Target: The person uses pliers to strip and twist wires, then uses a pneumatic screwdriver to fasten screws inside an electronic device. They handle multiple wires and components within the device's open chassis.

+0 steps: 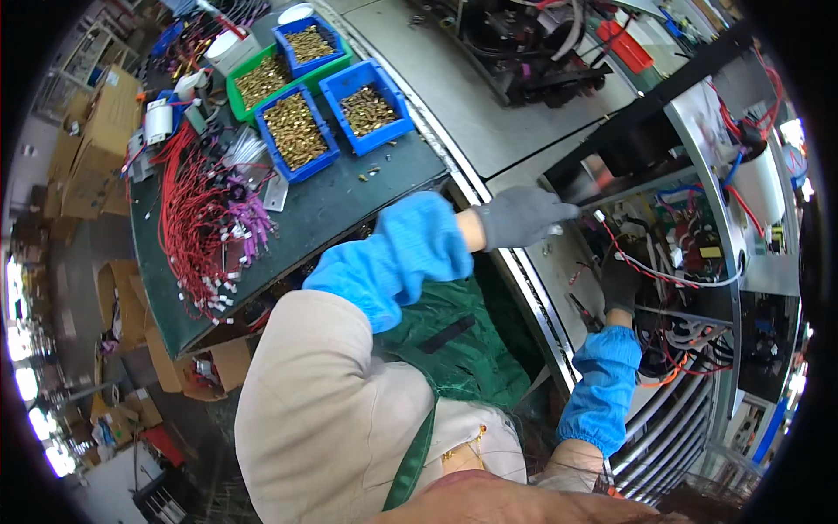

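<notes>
My left hand (524, 217), in a grey glove with a blue sleeve cover, reaches across to the open metal cabinet (694, 122) on the right. Its fingers are pressed together, and a small shiny bit shows under them, too small to name. Just beyond the fingertips is a white connector (600, 216) on a thin red-and-black cable (615, 244). My right hand (621, 281), in a dark glove, is inside the cabinet beside the wiring and a circuit board (703, 229). Shadow and cables hide its fingers. A pale grey cable (690, 281) runs past it.
On the dark green bench (340, 210) at left stand blue bins (330, 157) and a green bin (236, 98) of brass-coloured fasteners. Bundled red wires (188, 210) lie beside them. A metal rail (532, 301) runs between bench and cabinet. Cardboard boxes (100, 148) stand far left.
</notes>
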Motion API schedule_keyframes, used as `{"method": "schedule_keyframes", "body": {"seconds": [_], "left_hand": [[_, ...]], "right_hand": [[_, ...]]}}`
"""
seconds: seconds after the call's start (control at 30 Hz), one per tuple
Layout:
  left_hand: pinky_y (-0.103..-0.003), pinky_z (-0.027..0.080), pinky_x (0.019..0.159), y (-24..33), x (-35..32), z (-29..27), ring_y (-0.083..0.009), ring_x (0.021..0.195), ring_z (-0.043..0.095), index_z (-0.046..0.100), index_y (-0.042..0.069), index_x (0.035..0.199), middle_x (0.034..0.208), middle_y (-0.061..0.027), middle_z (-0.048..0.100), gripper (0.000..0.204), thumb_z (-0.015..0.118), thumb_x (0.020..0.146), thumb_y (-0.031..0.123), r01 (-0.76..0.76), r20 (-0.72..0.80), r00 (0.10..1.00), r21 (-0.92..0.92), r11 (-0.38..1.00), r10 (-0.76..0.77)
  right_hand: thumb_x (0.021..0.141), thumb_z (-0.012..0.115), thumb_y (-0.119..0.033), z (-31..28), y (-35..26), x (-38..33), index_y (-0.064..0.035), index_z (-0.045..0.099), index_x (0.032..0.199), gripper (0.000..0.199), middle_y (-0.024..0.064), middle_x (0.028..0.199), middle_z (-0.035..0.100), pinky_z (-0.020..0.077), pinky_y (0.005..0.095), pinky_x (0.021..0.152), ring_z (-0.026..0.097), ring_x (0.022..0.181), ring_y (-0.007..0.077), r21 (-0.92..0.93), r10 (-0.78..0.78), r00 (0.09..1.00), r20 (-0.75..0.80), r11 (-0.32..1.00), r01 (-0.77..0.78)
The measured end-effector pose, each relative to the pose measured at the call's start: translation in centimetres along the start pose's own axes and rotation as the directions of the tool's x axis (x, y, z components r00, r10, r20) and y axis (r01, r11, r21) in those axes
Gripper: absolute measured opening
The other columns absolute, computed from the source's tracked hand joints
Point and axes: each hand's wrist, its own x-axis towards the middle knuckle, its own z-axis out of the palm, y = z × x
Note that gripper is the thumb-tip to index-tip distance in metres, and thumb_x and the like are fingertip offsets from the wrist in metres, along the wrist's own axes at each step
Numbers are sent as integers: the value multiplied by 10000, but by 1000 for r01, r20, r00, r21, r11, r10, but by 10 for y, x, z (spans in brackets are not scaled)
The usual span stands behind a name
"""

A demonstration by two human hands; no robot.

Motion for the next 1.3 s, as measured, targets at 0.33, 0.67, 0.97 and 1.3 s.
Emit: {"method": "schedule_keyframes", "body": {"seconds": [0.33, 0.67, 0.97, 1.3], "left_hand": [[-437, 482, 659, -3, -235, -179, -331, 733, 617, 622, 84, 778, 705, -144, 624, 232, 556, 752, 304, 898, -393, 350, 398, 186, -850], [-432, 484, 696, -21, -291, -179, -318, 770, 632, 552, 50, 878, 851, -134, 645, 255, 600, 753, 266, 969, -567, 67, 234, -83, -821], [-179, 365, 458, -31, -301, -152, -78, 590, 457, 539, 10, 1024, 765, -33, 490, 258, 461, 788, -61, -328, 36, 215, -939, -107, -976], [-201, 443, 626, 43, -156, -41, -72, 734, 524, 563, 35, 1099, 897, -17, 577, 240, 543, 881, 133, 475, 242, 656, -868, 142, -714]], "right_hand": [[858, 498, -227, -23, -6, -14, -31, 603, 1012, 271, 155, 988, 617, 477, 412, 752, 597, 883, 328, 84, 162, 965, 206, 980, -182], [858, 530, -251, -108, -25, -4, -55, 605, 1022, 266, 198, 1010, 594, 457, 442, 759, 572, 907, 365, 313, 273, 945, 178, 895, -317], [807, 565, -166, -135, -39, -31, -71, 604, 1029, 244, 157, 997, 610, 458, 403, 781, 580, 891, 339, 546, 240, 966, 96, 799, -252], [839, 571, -172, -197, -145, -17, -26, 633, 999, 226, 120, 894, 656, 468, 299, 763, 618, 837, 184, 857, -37, 860, 509, -66, -511]]}}
